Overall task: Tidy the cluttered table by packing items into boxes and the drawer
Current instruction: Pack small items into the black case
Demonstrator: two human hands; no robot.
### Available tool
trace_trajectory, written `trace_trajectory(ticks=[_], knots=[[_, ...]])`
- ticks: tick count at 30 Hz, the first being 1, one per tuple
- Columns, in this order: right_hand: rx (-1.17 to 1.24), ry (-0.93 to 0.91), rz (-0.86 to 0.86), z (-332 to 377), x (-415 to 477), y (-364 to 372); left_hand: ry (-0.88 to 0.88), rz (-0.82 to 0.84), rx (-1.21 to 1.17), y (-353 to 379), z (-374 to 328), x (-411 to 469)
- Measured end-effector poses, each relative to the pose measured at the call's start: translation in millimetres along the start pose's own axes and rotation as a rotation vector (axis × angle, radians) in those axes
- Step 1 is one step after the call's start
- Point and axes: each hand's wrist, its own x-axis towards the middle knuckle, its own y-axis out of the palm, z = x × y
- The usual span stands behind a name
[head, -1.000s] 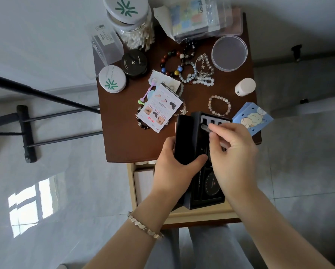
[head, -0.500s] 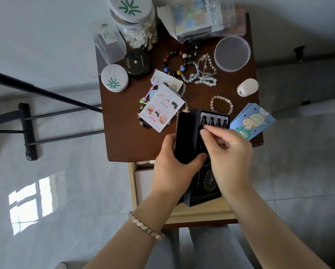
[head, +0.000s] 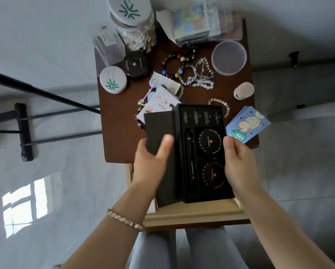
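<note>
A black gift box (head: 201, 152) lies open over the pulled-out wooden drawer (head: 193, 216) and the front of the brown table (head: 120, 129). Its tray shows a row of small tips, a black pen-like tool and two round black tins. My left hand (head: 151, 162) grips the box's hinged lid (head: 158, 129) from below, thumb on its inner face. My right hand (head: 238, 162) holds the box's right edge, thumb on the rim.
On the table lie several bead bracelets (head: 184, 72), a blue sheep-print box (head: 246, 125), a leaflet (head: 160, 101), a clear round lid (head: 228, 57), a small white bottle (head: 243, 91), a black compact (head: 135, 65), a white compact (head: 113, 79), a cotton-swab jar (head: 137, 30) and clear boxes (head: 199, 20).
My right hand has left the row of tips at the box's top and moved to its right edge. The lid now lies swung wide open to the left.
</note>
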Motion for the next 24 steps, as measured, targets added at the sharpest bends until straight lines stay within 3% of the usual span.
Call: trace_trajectory(ticks=[4, 7, 11, 18, 24], knots=[[-0.085, -0.066, -0.027, -5, 3, -13, -0.346, -0.365, -0.382, -21, 5, 29], [-0.177, -0.106, 0.113, -3, -4, -25, -0.513, -0.406, -0.635, -42, 9, 50], [-0.197, -0.19, 0.249, 1, -20, -22, -0.537, -0.389, -0.663, -44, 6, 55], [-0.221, -0.284, 0.167, 3, -21, -14, -0.506, -0.5, -0.657, -39, -1, 51], [-0.209, -0.314, 0.147, 1, -21, -14, -0.459, -0.497, -0.677, -37, 0, 51]])
